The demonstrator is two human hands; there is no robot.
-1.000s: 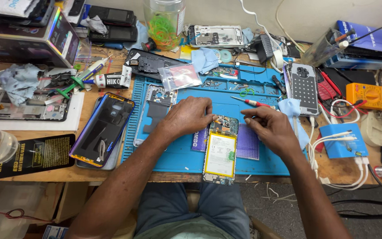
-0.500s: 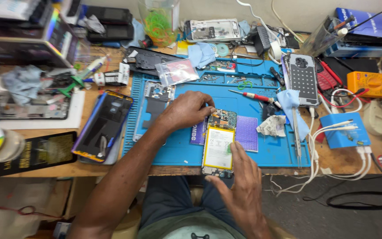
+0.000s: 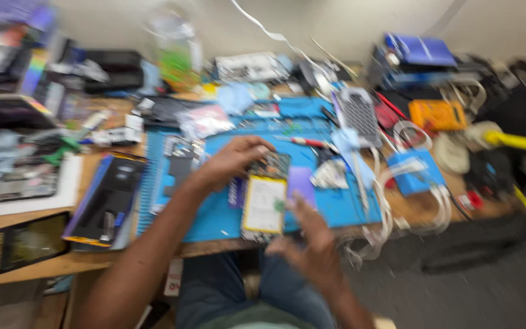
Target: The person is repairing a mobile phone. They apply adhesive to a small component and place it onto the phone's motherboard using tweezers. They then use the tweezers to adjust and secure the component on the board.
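opened phone point(image 3: 265, 198) still pinned by left hand point(image 3: 234, 159); right hand point(image 3: 312, 244), grip empty, has risen beside it.

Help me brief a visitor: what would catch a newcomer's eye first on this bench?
Probably the opened phone with its pale yellow-edged battery, lying on the blue work mat at the bench's front middle. The left hand rests on its top end; the right hand hovers by its lower right. An orange meter glows at right.

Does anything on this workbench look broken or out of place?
The opened phone on the blue mat lies with its back off, battery and circuit board bare. The left hand rests on its top end; the right hand is at its lower edge. Clutter surrounds it.
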